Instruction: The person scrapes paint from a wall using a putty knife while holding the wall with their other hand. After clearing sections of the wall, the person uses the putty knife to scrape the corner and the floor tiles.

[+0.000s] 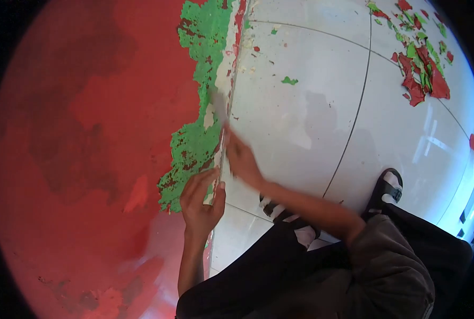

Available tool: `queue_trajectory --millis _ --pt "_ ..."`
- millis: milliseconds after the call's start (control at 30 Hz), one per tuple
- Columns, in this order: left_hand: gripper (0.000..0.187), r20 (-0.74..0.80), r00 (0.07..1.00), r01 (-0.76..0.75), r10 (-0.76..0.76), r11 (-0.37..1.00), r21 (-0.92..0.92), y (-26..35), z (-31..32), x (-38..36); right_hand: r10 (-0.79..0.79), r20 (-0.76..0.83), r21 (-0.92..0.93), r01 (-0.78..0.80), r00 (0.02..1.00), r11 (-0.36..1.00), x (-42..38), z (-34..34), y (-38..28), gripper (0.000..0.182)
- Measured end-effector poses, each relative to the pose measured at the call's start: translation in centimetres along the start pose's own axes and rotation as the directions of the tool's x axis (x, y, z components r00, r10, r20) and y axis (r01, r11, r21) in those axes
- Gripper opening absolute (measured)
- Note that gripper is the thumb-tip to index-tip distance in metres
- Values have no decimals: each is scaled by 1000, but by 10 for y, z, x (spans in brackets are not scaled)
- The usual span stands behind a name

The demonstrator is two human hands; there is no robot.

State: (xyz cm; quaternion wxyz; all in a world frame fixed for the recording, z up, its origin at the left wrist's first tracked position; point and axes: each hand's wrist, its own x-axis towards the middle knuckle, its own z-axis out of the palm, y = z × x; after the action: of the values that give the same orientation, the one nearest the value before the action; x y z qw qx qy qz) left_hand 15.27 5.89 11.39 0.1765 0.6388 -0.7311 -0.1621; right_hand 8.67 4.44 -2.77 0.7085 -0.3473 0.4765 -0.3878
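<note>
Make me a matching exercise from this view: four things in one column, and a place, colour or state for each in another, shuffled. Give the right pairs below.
1. Left hand
2. Right hand
3. Pile of loose flakes
4. Tiled floor

A. Pale, crossed by dark lines
B. Closed around a blurred, flat tool
C. Fingers spread, by the lower end of the green patch
D. Red and green, at the upper right

Right pairs: 1-C, 2-B, 3-D, 4-A
</note>
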Motion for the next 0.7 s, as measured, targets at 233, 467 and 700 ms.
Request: queue_trajectory --millis 233,467,700 --pt "24 27 1000 -10 10 1000 -28 -3 3 -5 313 124 106 -326 942 940 33 -29 -46 47" --pt "25 28 999 -28 30 998 -53 -3 5 -10 322 45 276 -322 946 906 30 -13 -30 49" --pt "28 52 997 -59 63 996 -68 -1 9 -4 325 69 297 -330 943 896 20 -15 -20 50"
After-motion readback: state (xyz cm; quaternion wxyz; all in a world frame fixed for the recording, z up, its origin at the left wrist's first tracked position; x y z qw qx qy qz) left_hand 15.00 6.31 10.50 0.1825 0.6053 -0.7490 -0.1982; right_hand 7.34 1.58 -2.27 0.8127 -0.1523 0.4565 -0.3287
